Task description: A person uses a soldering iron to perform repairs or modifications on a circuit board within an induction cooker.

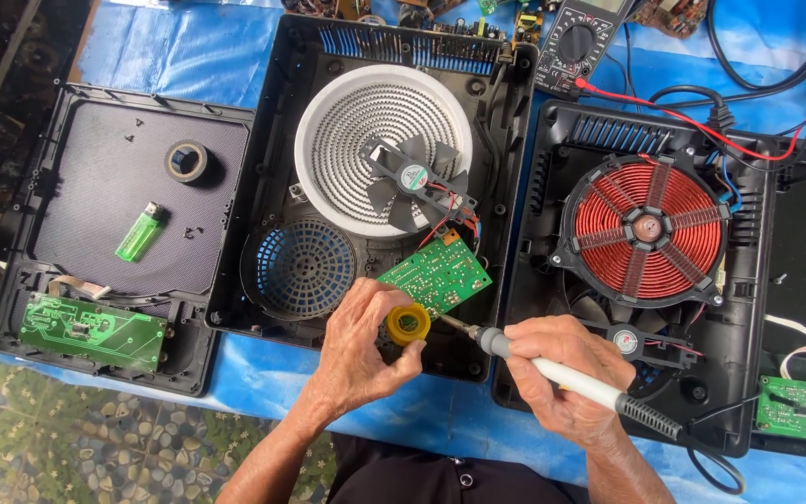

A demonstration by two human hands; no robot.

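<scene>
My left hand [358,347] holds a small round yellow tin [409,323] between thumb and fingers. My right hand [563,371] grips a soldering iron [571,377] with a white and grey handle; its metal tip reaches left and touches the tin's rim. Just above the tin lies a green circuit board [435,275], tilted, inside an opened black cooker housing [263,271]. A black fan [414,181] with red and blue wires rests on the white round heating plate [328,140] in that housing.
Left: a black lid panel [95,140] carrying a green lighter [140,231], a tape roll [187,161] and a green board [91,330]. Right: a second opened cooker with a red copper coil [647,228]. A multimeter [578,39] with red lead lies at the back. A blue cloth [188,47] covers the table.
</scene>
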